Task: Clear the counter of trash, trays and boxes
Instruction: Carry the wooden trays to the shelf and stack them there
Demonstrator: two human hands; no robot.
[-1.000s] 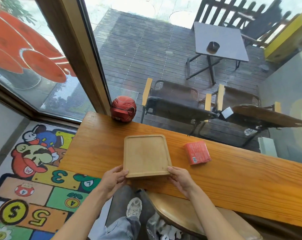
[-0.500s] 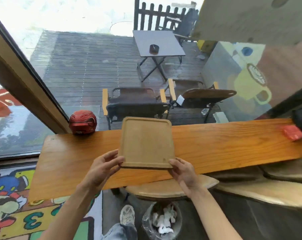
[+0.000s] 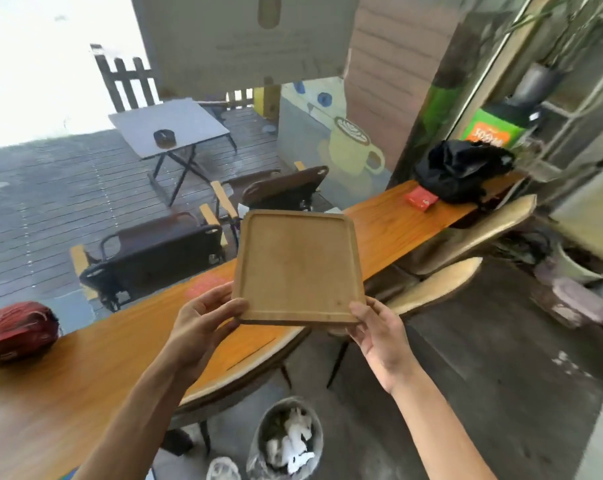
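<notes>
A square wooden tray (image 3: 298, 266) with a raised rim hangs in the air above the long wooden counter (image 3: 85, 372), held level between both hands. My left hand (image 3: 203, 327) grips its near left corner, thumb on top. My right hand (image 3: 379, 336) grips the near right corner. The tray carries nothing. A small red box (image 3: 420, 199) lies on the counter's far right end, next to a black bag (image 3: 461, 173).
A red helmet-shaped object (image 3: 16, 330) sits on the counter's left end. Under the counter stand wooden stools (image 3: 442, 285) and a lined bin (image 3: 288, 439) full of crumpled white paper. Beyond the window are a deck, chairs and a grey table.
Both hands have lifted the tray off the counter and raised it. The view has swung to the right, bringing the counter's right end, the black bag and the red box into sight.
</notes>
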